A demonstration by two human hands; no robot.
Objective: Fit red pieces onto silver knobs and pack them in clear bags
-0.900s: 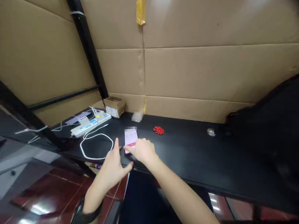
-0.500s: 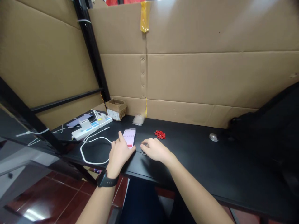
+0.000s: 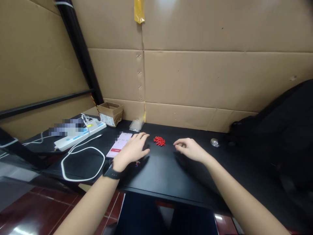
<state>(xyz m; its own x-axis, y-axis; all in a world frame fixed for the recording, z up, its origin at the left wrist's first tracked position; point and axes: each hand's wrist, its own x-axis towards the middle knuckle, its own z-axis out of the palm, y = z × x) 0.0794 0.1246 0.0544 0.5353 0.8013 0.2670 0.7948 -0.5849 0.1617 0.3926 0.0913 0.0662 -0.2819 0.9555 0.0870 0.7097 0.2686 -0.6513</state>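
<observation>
My left hand (image 3: 132,148) hovers with spread fingers beside the lit phone (image 3: 122,142), partly covering its right edge. Nothing shows in that hand. Close under its thumb lies a small metallic trinket (image 3: 137,163) with coloured bits, too small to name. A little heap of red, thin pieces (image 3: 159,141) rests on the desk between my hands; their kind is unclear. To the right of the heap my right hand (image 3: 192,150) is held above the desk, fingers loosely bent, a gap at the fingertips and no object visible in them.
At left, a white power strip (image 3: 80,135) and a looped white cable (image 3: 84,148) lie on the black desk (image 3: 161,176). A small cardboard box (image 3: 110,114) and clear plastic packet (image 3: 136,125) stand at the back. A shiny rounded object (image 3: 215,142) and black bag-like shape (image 3: 276,137) are right.
My left hand has moved off the phone's lower part toward the red heap. My right hand has left the small metallic thing and moved right. The view has shifted slightly.
</observation>
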